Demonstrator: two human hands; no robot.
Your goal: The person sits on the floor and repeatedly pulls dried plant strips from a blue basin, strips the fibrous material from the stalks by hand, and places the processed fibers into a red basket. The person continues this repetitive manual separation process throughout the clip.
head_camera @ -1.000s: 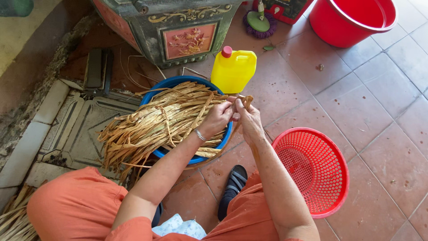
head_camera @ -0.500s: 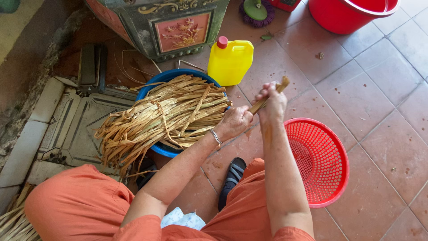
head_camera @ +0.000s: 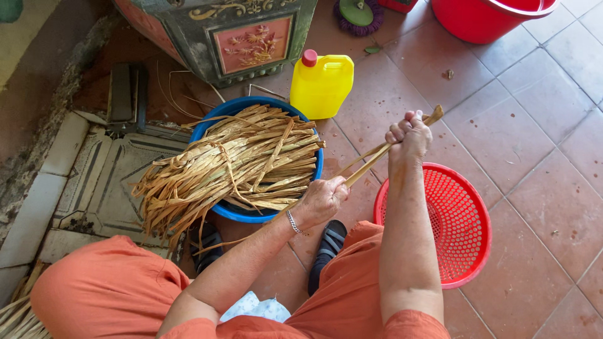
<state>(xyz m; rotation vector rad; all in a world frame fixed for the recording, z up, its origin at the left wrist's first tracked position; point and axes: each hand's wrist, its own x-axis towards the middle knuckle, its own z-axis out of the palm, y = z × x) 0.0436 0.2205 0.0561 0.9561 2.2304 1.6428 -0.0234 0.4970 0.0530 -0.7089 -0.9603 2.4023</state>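
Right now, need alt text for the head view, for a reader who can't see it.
A seated person in orange pulls a tan strip taut between the left hand and the raised right hand. In front sits a blue basin heaped with dried strips, with a red perforated basket and a yellow jug on the tiled floor.

Yellow plastic jerrycan (head_camera: 321,85): squarish, red screw cap, built-in handle; stands upright on the tiled floor, far side, touching the blue basin's (head_camera: 317,168) rim. No label visible.

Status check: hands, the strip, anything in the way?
Both hands, left hand and right hand, grip one dried leaf strip, taut. Bundle on blue basin. Nothing between them.
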